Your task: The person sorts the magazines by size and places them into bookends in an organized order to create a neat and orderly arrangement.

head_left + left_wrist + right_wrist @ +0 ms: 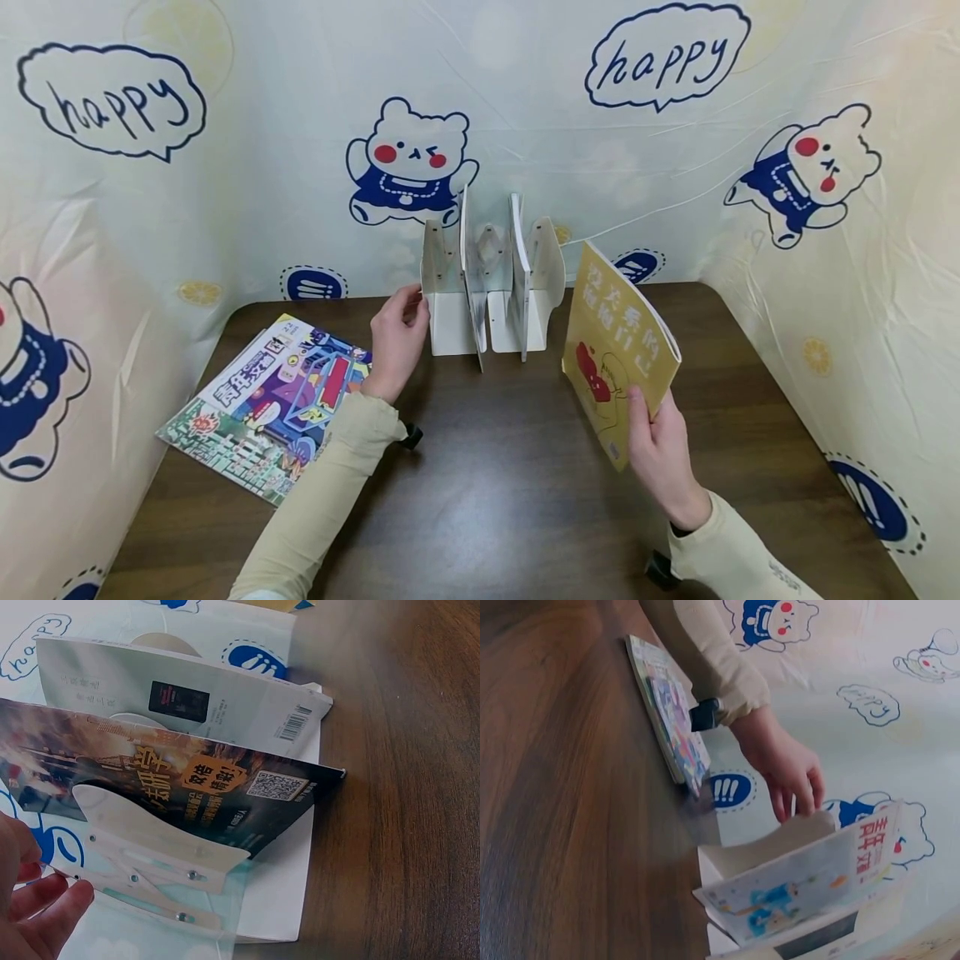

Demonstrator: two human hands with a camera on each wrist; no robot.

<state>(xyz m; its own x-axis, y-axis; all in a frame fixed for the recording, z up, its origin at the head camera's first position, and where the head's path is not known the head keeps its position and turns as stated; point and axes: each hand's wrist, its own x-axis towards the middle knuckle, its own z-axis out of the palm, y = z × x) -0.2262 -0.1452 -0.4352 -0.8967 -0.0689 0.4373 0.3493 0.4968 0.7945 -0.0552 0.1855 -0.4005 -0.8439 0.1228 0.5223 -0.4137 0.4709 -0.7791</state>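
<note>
My left hand (399, 337) is at the left end of a white bookend rack (453, 329), its fingers pinching the outer end panel (150, 840) near the edge. Two thin publications stand upright in the rack: a dark-covered magazine (97, 750) with a QR code, and a pale book (247, 701) with a barcode behind it. To the right of the rack, my right hand (663, 450) grips a yellow book (615, 342) by its lower right edge, thumb across the front cover. That book is raised and tilted, with white lettering and a red drawing on it.
Colourful magazines (285, 408) lie stacked flat at the left of the brown wooden table (480, 508), partly behind the left forearm. A pale cloth (525, 158) printed with bears surrounds the table at the back and both sides.
</note>
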